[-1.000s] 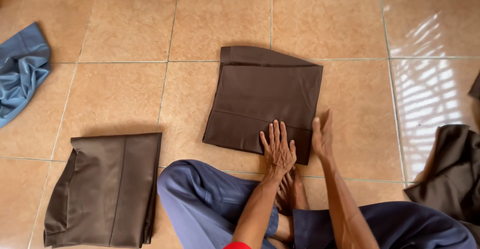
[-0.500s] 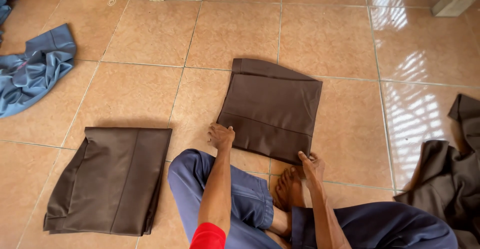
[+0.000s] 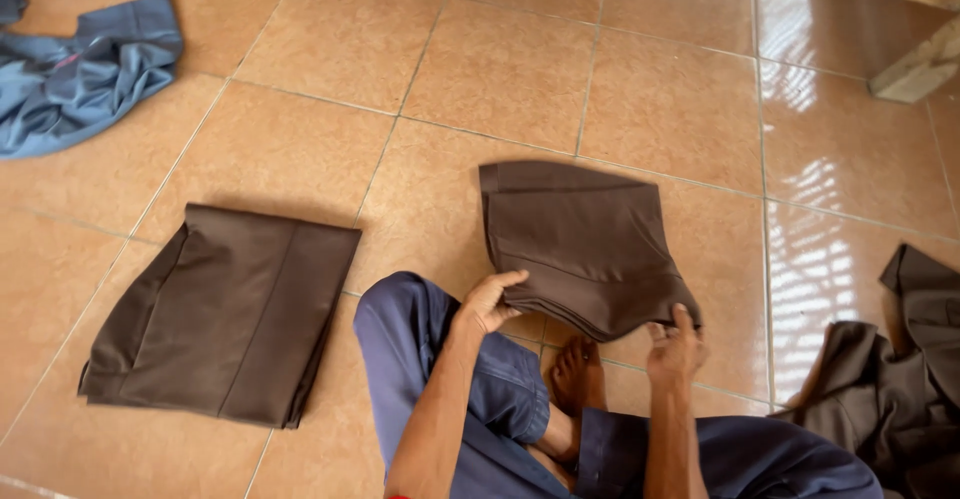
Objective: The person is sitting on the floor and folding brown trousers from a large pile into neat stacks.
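Right now my left hand [image 3: 492,297] has its fingers curled over the near left edge of the folded brown trousers [image 3: 580,244], thumb tucked underneath, and my right hand [image 3: 675,349] pinches the near right corner from below, fingers hooked up around the cloth. Both hands are closed on that same near edge, set apart from each other along its width, and the edge looks raised a little off the tile while the far part of the bundle lies flat. The bundle sits straight ahead of me, just past my crossed legs and my bare foot [image 3: 575,374], so it lies forward and slightly right of my body's middle. Its longer side runs away from me, tilting a bit to the left at the far end, and the hands span the shorter side. Neither hand is clearly nearer; both are already on it. Off to my left, well apart, a second folded brown garment [image 3: 225,314] lies flat on the tiled floor [image 3: 660,99]. Farther left and away is a crumpled blue garment [image 3: 85,79]. At my right, near my knee, a loose heap of dark brown clothes [image 3: 890,389] waits unfolded, and pale wooden furniture legs [image 3: 915,69] show at the far right.
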